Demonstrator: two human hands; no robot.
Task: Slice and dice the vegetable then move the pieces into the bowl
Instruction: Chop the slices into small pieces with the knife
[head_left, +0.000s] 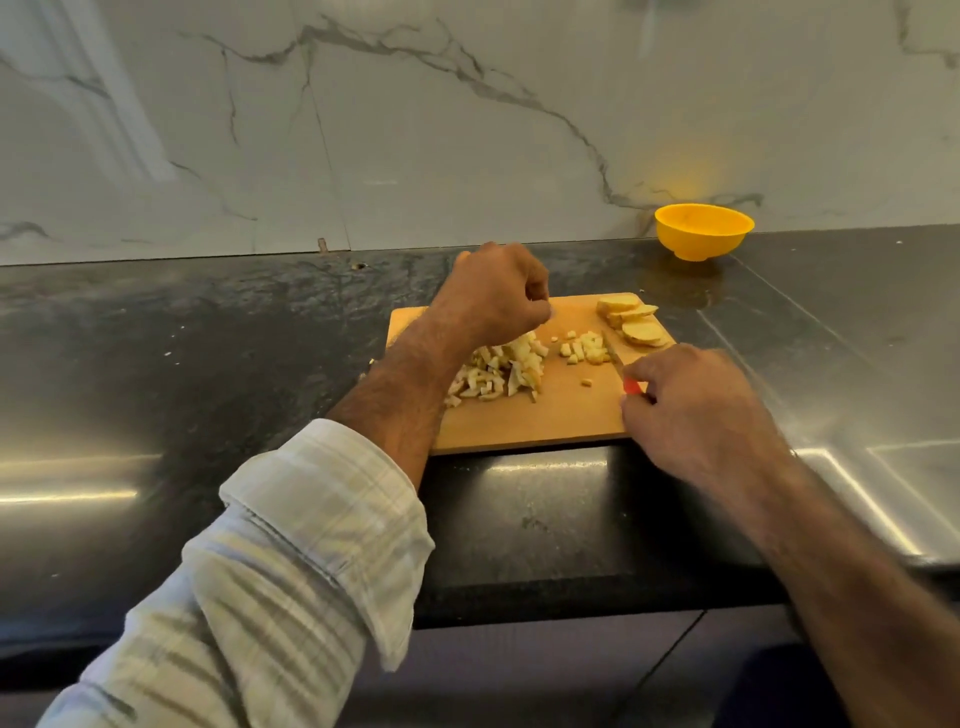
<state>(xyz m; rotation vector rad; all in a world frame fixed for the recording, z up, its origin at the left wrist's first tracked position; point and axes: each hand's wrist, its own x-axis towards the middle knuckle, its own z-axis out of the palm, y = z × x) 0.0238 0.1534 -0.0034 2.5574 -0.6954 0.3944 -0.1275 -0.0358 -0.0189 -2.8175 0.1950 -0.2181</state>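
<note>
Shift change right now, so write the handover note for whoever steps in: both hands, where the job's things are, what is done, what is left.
Left hand: fingers curled above the wooden cutting board; whether it pinches anything is unclear.
Right hand: grips the small red-handled knife, blade lying on the board.
Done: big pile of pale diced vegetable pieces and a smaller diced heap on the board.
Left: dice the round uncut slices at the board's far right corner, then move everything into the yellow plastic bowl on the dark countertop.

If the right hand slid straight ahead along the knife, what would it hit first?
Probably the small diced pile beside the blade; the right hand grips the knife pointing up-left, though depth is uncertain.
</note>
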